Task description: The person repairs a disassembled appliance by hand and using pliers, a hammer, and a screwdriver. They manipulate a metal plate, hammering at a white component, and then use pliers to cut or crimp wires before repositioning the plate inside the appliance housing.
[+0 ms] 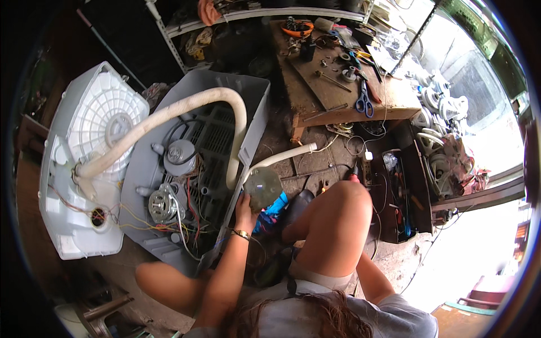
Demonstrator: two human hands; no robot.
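My left hand (243, 215) grips the lower left edge of a round, dull grey-green disc (263, 188), which looks slightly translucent; some of the fingers are hidden behind it. A watch or bracelet (242, 234) circles that wrist. The disc is held just right of a grey plastic housing (256, 96) lying open on the floor. Inside the housing are a motor (164, 204), a second round unit (179, 156) and loose coloured wires. Bright blue cloth (273, 213) shows below the disc. My right forearm (373, 279) goes behind my raised knee, which hides the right hand.
A ribbed cream hose (186, 103) arches from a white plastic tub part (51, 186) into the housing. On a low wooden table (304, 96) lie blue-handled scissors (364, 106) and several tools. An open toolbox (420, 194) stands at right, near piled white wheels (431, 135). Cables cross the floor.
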